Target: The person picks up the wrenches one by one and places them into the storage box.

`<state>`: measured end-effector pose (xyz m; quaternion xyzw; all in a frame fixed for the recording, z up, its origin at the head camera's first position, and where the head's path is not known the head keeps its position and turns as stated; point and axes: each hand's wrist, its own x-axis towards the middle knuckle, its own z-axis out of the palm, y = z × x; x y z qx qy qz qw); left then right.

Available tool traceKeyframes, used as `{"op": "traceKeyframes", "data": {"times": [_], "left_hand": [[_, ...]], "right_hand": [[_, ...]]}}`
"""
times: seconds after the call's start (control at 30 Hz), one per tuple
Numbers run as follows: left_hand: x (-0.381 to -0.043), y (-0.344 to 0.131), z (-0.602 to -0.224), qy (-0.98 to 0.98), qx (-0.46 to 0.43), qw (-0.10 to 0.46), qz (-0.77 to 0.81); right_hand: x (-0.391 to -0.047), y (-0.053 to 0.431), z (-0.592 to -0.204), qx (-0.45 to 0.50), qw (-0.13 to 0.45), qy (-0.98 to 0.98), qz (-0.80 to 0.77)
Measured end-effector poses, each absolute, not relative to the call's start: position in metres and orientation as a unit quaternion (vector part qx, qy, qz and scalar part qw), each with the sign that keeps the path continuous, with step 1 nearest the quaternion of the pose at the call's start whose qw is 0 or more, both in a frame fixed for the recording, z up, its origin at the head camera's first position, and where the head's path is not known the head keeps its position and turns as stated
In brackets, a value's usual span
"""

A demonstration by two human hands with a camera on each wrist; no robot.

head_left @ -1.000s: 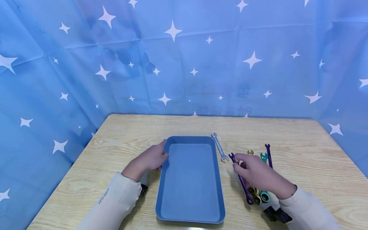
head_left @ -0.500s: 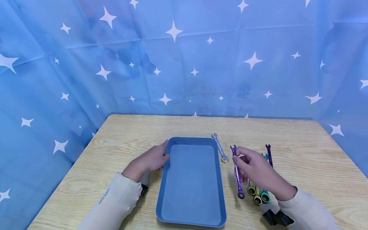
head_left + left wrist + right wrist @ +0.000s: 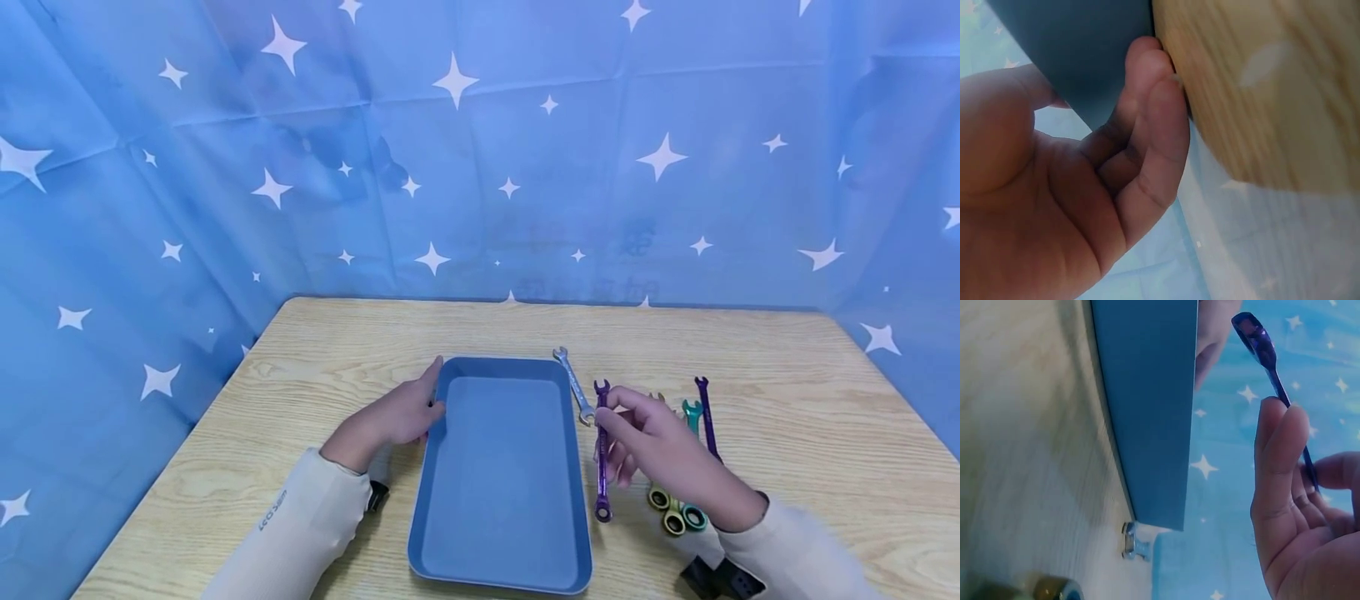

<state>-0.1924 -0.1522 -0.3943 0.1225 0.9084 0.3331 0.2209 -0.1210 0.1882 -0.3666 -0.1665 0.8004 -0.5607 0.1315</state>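
Note:
A purple combination wrench [image 3: 602,479] is pinched between the thumb and fingers of my right hand [image 3: 663,454], just right of the blue tray [image 3: 502,483]. Its open end points away from me and its ring end toward me. The right wrist view shows the wrench [image 3: 1277,384] raised off the table. My left hand [image 3: 397,412] grips the tray's left wall, thumb over the rim. In the left wrist view its fingers [image 3: 1163,125] lie along the wall's outside. Inside the tray there is only bare blue surface.
By the tray's far right corner lies a silver wrench [image 3: 572,385]. Gold wrenches [image 3: 673,522], a teal wrench [image 3: 692,417] and another purple wrench [image 3: 706,408] lie right of and partly under my right hand. A blue star-patterned curtain [image 3: 480,167] hangs behind the wooden table [image 3: 360,333].
My right hand has lifted the purple wrench from beside the gold ones and carried it left toward the tray, turning it nearly straight front to back. The left hand has stayed on the tray.

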Motion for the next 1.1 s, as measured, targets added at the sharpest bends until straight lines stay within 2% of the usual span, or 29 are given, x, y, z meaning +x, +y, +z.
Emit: {"op": "traceKeyframes", "data": {"times": [0.27, 0.5, 0.83, 1.1], "left_hand": [[-0.192, -0.152, -0.396, 0.907, 0.125, 0.227, 0.333], [-0.193, -0.153, -0.396, 0.905, 0.126, 0.227, 0.337], [-0.195, -0.153, -0.396, 0.903, 0.115, 0.235, 0.342], [-0.195, -0.153, -0.397, 0.902, 0.115, 0.229, 0.347]], "right_hand": [[-0.120, 0.176, -0.369, -0.161, 0.173, 0.776, -0.584], [-0.123, 0.163, -0.368, -0.176, 0.183, 0.752, -0.608], [-0.126, 0.144, -0.363, -0.130, 0.189, 0.753, -0.617], [-0.131, 0.131, -0.366, -0.146, 0.212, 0.754, -0.605]]}}
